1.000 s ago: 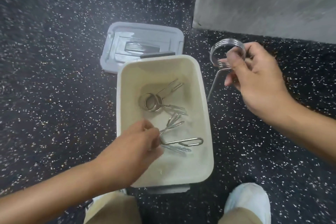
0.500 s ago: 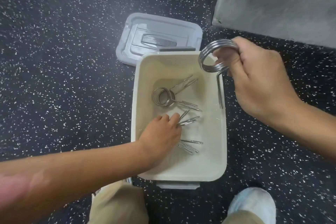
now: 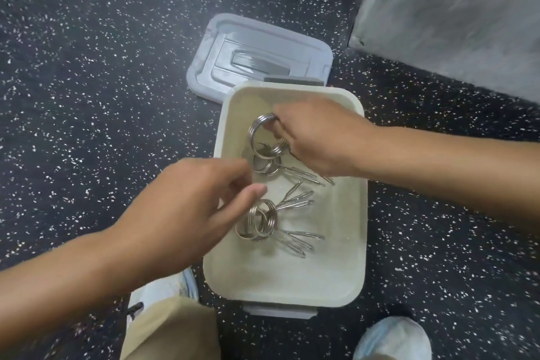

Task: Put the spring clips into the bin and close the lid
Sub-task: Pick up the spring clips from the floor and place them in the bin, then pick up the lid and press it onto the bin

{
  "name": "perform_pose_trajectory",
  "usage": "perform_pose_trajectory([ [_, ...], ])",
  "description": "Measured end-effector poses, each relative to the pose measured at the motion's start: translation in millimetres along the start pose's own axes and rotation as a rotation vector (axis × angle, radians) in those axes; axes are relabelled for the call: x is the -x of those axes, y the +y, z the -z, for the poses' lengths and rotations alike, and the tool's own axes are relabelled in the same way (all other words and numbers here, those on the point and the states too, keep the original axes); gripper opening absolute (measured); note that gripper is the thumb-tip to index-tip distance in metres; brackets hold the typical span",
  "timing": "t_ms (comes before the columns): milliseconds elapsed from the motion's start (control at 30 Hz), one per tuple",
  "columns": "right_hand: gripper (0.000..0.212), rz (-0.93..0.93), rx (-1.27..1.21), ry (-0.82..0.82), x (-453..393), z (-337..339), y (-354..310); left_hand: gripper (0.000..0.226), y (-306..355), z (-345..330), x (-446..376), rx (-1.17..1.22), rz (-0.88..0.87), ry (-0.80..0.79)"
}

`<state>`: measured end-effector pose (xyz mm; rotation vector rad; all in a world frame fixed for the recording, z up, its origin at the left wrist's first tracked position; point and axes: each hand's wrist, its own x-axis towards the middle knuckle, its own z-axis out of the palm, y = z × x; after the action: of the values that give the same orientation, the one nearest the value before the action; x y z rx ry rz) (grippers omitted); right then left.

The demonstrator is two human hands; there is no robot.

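A cream bin (image 3: 292,286) stands open on the dark speckled floor. Its grey lid (image 3: 257,55) lies flat on the floor just behind it. My right hand (image 3: 318,137) is inside the bin's far half, shut on a steel spring clip (image 3: 257,131) whose coil sticks out past my fingers. Under it lies another clip (image 3: 266,165). A pile of clips (image 3: 260,222) rests in the middle of the bin. My left hand (image 3: 187,207) hovers over the bin's left rim with loosely curled fingers and holds nothing.
A grey concrete block or wall base (image 3: 455,9) rises at the back right. My two shoes (image 3: 394,339) and tan trouser legs (image 3: 172,330) are at the near edge, close to the bin's grey handle (image 3: 280,311).
My right hand has carried the clip from above the bin's right rim down into the bin. My left hand has lifted off the clips and drawn back to the left rim.
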<state>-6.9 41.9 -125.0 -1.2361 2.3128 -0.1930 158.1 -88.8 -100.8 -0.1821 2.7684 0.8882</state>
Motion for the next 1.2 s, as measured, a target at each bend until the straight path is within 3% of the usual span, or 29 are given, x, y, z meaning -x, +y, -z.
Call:
perform_pose_trajectory([
  [167,0.019,-0.019,0.195,-0.162,-28,-39,-4,0.049,-20,9,-12,0.061,0.051,0.172],
  [433,0.032,-0.025,0.504,-0.151,-44,-73,-9,0.046,-30,16,-16,0.130,0.120,0.240],
  [533,0.029,0.002,0.551,-0.081,-41,-79,-7,0.045,-32,17,-17,0.157,0.135,0.260],
  [600,0.012,0.034,0.588,-0.018,-39,-77,-5,0.046,-32,19,-18,0.149,0.137,0.266],
  [667,0.016,0.078,0.554,0.047,-37,-73,-1,0.047,-33,21,-20,0.148,0.143,0.277],
  [800,0.012,0.166,0.546,0.014,-27,-42,-12,0.051,-35,26,-23,0.155,0.142,0.303],
  [933,0.033,0.151,0.550,0.274,-46,13,-14,0.053,-38,31,-23,0.161,0.152,0.321],
  [1000,0.041,0.053,0.475,0.310,-71,35,-8,0.053,-40,32,-23,0.171,0.157,0.325],
  [1200,0.036,-0.188,0.269,-0.011,-168,31,40,0.052,-50,35,-16,0.188,0.163,0.322],
])
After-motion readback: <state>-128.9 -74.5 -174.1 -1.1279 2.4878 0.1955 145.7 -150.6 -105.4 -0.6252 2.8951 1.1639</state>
